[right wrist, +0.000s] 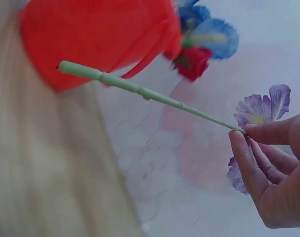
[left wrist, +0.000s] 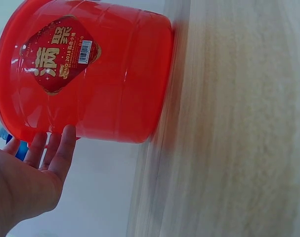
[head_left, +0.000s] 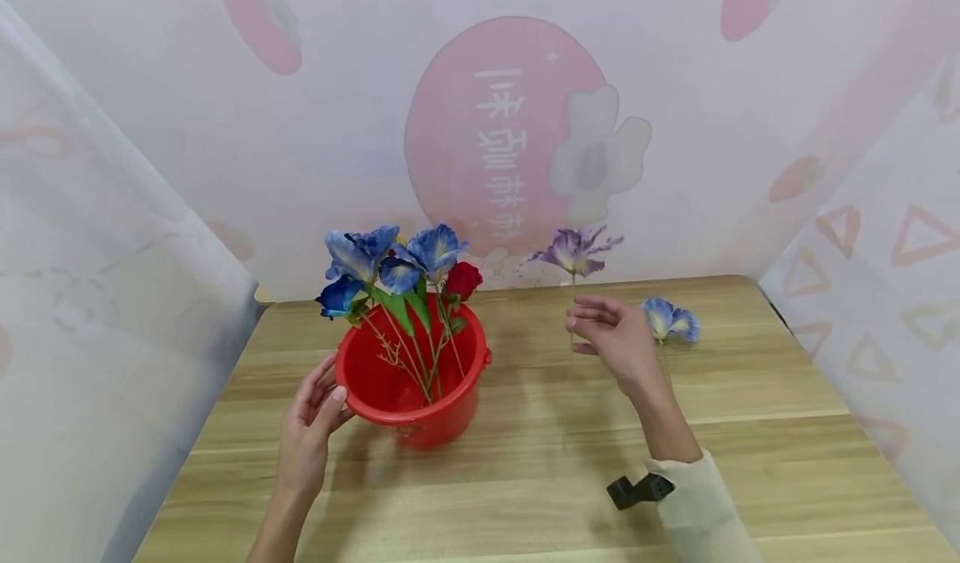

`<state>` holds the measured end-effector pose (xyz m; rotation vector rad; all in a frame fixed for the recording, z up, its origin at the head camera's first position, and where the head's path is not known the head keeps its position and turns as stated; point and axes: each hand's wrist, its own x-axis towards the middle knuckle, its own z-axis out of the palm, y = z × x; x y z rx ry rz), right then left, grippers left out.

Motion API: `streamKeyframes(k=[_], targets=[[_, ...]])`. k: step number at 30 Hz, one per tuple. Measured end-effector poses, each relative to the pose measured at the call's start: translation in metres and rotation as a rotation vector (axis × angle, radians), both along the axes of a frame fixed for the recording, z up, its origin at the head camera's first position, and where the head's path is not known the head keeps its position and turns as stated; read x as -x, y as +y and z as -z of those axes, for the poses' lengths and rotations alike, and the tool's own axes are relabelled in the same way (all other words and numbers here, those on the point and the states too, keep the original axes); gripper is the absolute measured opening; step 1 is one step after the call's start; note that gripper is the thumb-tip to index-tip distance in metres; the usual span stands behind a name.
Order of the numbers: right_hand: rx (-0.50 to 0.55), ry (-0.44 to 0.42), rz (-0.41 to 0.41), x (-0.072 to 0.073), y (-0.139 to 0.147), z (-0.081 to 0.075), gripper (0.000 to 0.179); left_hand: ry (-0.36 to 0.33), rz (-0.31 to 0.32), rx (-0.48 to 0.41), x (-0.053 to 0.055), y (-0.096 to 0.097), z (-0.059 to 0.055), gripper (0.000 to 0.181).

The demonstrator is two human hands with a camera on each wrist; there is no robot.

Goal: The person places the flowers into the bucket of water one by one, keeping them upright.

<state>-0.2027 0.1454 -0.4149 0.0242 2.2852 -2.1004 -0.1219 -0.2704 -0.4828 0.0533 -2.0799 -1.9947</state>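
A red bucket [head_left: 442, 417] stands on the wooden table, holding several artificial flowers: blue irises [head_left: 435, 250] and a red rose [head_left: 463, 280], with their stems leaning inside. My left hand [head_left: 311, 417] rests against the bucket's left side, thumb at the rim and the other fingers extended along the outer wall [left wrist: 105, 113]. To the right of the bucket, my right hand [head_left: 618, 338] pinches the thin stem of a purple artificial flower [head_left: 573, 250] between thumb and fingertips. That flower is upright, and its green stem [right wrist: 140, 91] runs down below the fingers, clear of the bucket.
Another blue iris [head_left: 667, 321] lies on the table behind my right hand, partly covered by it. A black strap piece [head_left: 637, 490] hangs at the right sleeve [head_left: 701, 496]. Printed fabric walls [head_left: 360, 129] enclose the table [head_left: 525, 496] at the back and both sides.
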Motion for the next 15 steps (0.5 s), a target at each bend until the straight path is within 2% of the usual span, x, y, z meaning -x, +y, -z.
streamKeyframes(k=[9, 15], targets=[[0.047, 0.107, -0.03, 0.012, -0.03, -0.053, 0.039, 0.001, 0.008, -0.01, 0.0, 0.001, -0.001, 0.053], [0.058, 0.176, -0.047, 0.016, -0.051, -0.078, 0.038, 0.005, 0.01, -0.008, 0.0, 0.001, -0.002, 0.053]])
